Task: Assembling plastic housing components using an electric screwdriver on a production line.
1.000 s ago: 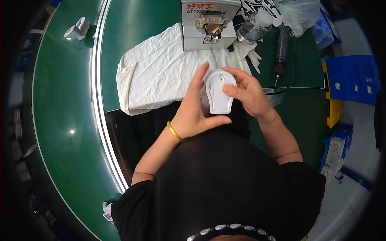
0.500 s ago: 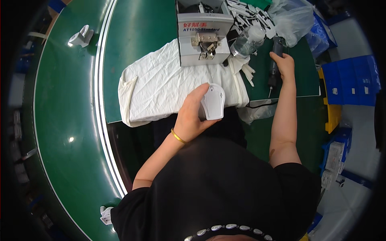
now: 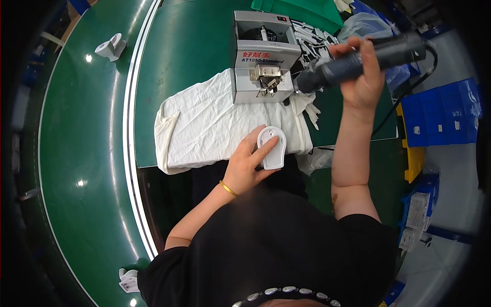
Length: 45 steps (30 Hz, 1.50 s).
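My left hand (image 3: 243, 166) is closed around a white plastic housing (image 3: 274, 157) with a rounded top, and one finger lies across its recessed face. Raised on the right, my right hand (image 3: 364, 79) grips a dark electric screwdriver (image 3: 340, 69) with a cord at its rear. The tool lies nearly level, its nose by the front right side of a grey screw feeder (image 3: 243, 77). Whether its tip touches the feeder cannot be made out. A white cloth (image 3: 204, 115) is spread between the housing and the feeder.
Several small white and black parts (image 3: 307, 38) are heaped beside the feeder, near a green bin (image 3: 307, 15). White housings (image 3: 111, 47) stand on the green surface at left, past a bright strip. Blue bins (image 3: 440, 110) stand at right. The black cord (image 3: 409, 92) hangs by my right forearm.
My right hand has lifted the screwdriver off the table and swung its nose left toward the feeder. In the left hand, a finger has moved onto the housing's face.
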Available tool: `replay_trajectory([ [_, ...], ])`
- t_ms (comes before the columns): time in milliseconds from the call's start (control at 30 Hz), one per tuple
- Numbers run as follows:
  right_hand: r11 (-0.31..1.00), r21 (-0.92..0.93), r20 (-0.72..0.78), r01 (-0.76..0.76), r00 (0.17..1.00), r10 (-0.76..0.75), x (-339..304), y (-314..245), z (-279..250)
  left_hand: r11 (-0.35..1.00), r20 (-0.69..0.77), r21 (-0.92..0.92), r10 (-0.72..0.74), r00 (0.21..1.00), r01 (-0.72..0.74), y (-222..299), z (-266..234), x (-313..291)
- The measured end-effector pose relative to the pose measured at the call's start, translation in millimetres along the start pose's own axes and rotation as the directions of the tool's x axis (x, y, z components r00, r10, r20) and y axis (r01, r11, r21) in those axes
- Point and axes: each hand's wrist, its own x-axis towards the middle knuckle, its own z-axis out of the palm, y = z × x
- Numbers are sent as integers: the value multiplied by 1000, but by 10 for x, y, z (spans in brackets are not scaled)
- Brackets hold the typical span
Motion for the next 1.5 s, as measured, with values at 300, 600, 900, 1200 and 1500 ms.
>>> replay_trajectory([
  [300,905,-376,294,199,952,-87,229,407,575,1000,-19,20,19,1000,-19,-52,29,-8],
  [600,915,-401,63,-42,995,73,162,296,954,999,8,34,-4,1000,4,-65,24,-2],
  [900,954,-299,133,-30,988,73,153,311,1028,998,50,45,35,998,-37,-31,30,-33],
  [1200,955,-232,35,-184,980,197,-198,121,1011,999,38,18,34,999,-35,-86,38,-31],
  [1500,892,-445,294,76,953,66,-685,-134,808,1000,40,-12,-2,999,2,-80,10,-27],
])
